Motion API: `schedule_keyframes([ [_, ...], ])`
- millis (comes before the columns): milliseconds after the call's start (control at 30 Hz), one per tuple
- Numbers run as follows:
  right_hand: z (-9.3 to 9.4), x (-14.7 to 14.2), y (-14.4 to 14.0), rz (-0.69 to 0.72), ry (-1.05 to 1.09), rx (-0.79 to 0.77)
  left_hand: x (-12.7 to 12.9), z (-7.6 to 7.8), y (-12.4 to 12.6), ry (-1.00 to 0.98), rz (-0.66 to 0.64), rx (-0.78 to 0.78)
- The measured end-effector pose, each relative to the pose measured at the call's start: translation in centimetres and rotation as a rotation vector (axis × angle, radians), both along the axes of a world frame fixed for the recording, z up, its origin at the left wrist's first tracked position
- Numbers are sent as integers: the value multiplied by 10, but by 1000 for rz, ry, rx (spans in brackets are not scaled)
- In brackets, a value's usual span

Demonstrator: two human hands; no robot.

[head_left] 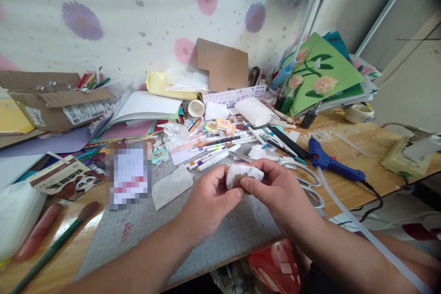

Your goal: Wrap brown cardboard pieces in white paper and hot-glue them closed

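A blue glue gun (332, 161) lies on the tan table (365, 147); the white curtain (138, 18) bears pink and purple flowers.

One head-worn view, looking forward and down over a cluttered desk (361, 147); hands close below centre, flowered wall sheet (138, 14) at the far edge.

Glue gun (327, 160) right of mat (220, 234) — scissors (306, 179) between
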State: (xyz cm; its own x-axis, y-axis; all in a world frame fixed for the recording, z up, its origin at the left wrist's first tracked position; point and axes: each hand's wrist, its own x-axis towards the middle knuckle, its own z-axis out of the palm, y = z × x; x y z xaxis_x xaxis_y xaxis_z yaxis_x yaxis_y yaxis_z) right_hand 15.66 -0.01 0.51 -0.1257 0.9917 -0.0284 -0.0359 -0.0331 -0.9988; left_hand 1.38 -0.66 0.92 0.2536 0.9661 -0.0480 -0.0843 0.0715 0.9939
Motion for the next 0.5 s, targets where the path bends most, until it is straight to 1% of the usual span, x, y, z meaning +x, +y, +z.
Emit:
schedule_keyframes([
  [67,0,0,0,23,15,12,-1,-2,0,-24,18,-42],
  [167,-2,1,1,40,-30,54,-3,-4,1,9,50,-59],
  [233,-4,1,-1,2,-90,104,-5,-5,2,39,62,-50],
  [300,-7,1,-7,-56,-197,178,-8,-6,4,72,96,-21],
  [333,-9,2,-13,-84,-264,224,-9,-6,5,83,119,-4],
  [400,-13,3,-29,-88,-400,322,-11,-7,8,85,170,19],
  [500,-15,7,-64,-22,-532,481,-13,-8,13,24,237,-28],
])
